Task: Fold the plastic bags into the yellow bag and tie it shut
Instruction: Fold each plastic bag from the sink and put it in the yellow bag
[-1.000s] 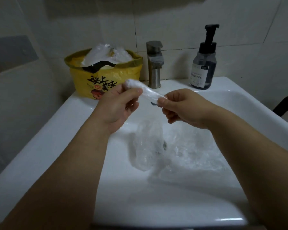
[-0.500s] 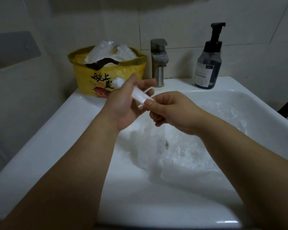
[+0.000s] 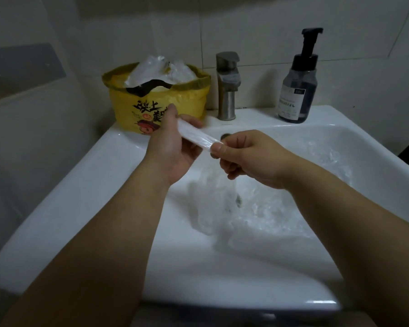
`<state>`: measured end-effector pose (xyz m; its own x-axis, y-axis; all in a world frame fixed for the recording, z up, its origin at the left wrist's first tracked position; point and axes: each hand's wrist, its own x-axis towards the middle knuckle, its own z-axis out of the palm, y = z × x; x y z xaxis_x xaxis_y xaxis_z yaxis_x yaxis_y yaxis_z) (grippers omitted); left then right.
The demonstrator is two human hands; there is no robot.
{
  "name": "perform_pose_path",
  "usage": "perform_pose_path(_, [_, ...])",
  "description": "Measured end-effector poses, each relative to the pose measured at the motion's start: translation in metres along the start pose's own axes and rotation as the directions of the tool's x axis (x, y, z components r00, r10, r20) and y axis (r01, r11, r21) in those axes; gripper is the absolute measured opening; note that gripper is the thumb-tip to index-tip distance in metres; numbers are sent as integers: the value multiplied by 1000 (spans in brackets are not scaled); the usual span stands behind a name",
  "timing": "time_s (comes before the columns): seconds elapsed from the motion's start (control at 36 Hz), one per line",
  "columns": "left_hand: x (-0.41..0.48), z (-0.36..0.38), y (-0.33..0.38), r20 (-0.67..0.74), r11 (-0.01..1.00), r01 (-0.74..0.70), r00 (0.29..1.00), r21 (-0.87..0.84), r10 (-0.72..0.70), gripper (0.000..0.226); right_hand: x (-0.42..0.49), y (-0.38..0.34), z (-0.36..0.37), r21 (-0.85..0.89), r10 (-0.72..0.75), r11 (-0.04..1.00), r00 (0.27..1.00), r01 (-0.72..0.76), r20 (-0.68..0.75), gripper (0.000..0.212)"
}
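Head view, mid-frame: left hand [image 3: 172,149] and right hand [image 3: 246,154] each pinch one end of a folded clear bag [image 3: 196,136]. The yellow bag [image 3: 156,102], upper left of centre, stands open and part filled. Loose bags [image 3: 269,208] lie in the sink [image 3: 92,175], so tying seems far off.

- We see through one camera only, worn on the head, looking forward and down into the sink [image 3: 80,185].
- We stand close: the sink fills the frame, the tiled wall [image 3: 257,27] closing the top.
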<state>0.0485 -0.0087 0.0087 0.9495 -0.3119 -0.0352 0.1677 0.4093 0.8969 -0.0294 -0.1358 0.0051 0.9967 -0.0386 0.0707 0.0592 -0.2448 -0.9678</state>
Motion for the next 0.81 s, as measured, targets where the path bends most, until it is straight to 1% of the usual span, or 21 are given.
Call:
perform_pose_path(0.03, [-1,-2,-2,-27,992,-26,999,123,30,56,-2,0,0,-12,3,1000,1000,-3,-3,19])
perform_pose_path(0.08, [-2,-6,-4,-38,923,-53,997,380,73,52,-5,3,-1,-6,23,1000,1000,-23,-10,19])
perform_pose_path(0.11, [-3,-5,-4,-28,890,-52,997,452,72,49,-7,3,-3,7,35,999,999,-35,-15,19])
perform_pose_path(0.14, [-5,-5,-3,-17,875,-43,998,482,58,46,-7,5,-4,17,48,999,999,-48,-14,19])
perform_pose_path(0.22, [-9,-3,9,58,860,-71,997,505,49,38,-8,-1,-11,13,76,997,997,-75,-16,19])
perform_pose_path(0.31, [-10,-12,31,156,841,-153,984,520,83,29,-3,-17,-15,-8,65,998,998,-65,19,19])
perform_pose_path(0.39, [-8,-29,54,191,810,-206,974,549,118,18,11,-39,-14,-124,21,992,999,-18,27,21])
perform_pose_path(0.44, [-8,-35,63,190,823,-212,973,527,129,15,22,-48,-13,-202,-11,979,1000,10,-5,23])
perform_pose_path(0.5, [-6,-39,76,167,819,-236,971,523,173,18,38,-61,-9,-264,-62,963,997,50,-37,25])
perform_pose_path(0.53, [-5,-39,80,147,801,-253,968,542,206,16,43,-65,-8,-276,-89,959,994,69,-61,25])
perform_pose_path(0.58, [1,-42,93,95,749,-285,953,598,287,8,58,-79,-1,-256,-140,960,986,112,-95,22])
perform_pose_path(0.67, [13,-41,106,60,692,-316,928,649,367,11,74,-91,8,-245,-196,957,968,155,-156,20])
perform_pose_path(0.75, [32,-47,127,-7,624,-322,885,712,465,20,96,-103,16,-272,-267,943,921,190,-284,13])
perform_pose_path(0.81, [49,-59,143,-85,567,-291,835,771,543,16,114,-108,18,-260,-269,948,897,183,-350,23])
